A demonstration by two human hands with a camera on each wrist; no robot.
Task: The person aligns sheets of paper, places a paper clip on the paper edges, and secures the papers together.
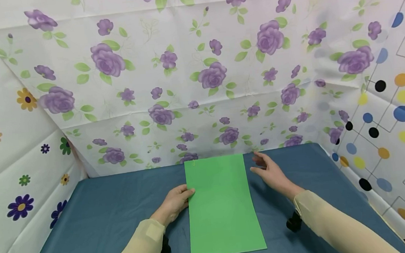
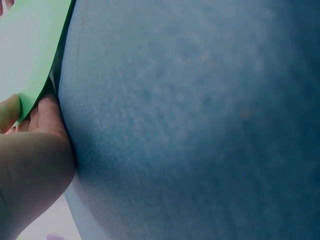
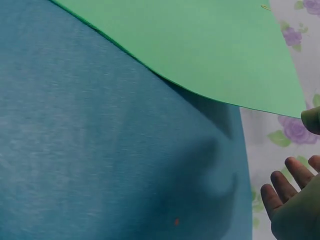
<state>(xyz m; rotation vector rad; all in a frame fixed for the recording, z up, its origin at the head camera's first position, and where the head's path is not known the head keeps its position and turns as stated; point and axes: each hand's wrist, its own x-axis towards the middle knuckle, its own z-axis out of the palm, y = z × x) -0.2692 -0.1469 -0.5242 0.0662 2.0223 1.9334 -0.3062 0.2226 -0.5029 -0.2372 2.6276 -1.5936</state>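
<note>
Green sheets of paper (image 1: 220, 205) lie upright in front of me, seemingly a thin stack along one edge in the right wrist view. A small yellow paper clip (image 1: 193, 163) sits at their top left corner. My left hand (image 1: 176, 203) pinches the left edge, thumb (image 2: 10, 112) on top and the other fingers underneath, lifting that edge off the cloth. Beside the upper right edge my right hand (image 1: 271, 173) hovers with fingers spread and loosely bent, holding nothing. In the right wrist view its thumb (image 3: 312, 120) is right at the paper's far corner.
A blue cloth (image 1: 123, 213) covers the table under the paper. Behind it hangs a white sheet with purple flowers (image 1: 212, 75). Patterned sheets close off the left and right sides too. A dark wrist device (image 1: 294, 221) hangs below the right cuff.
</note>
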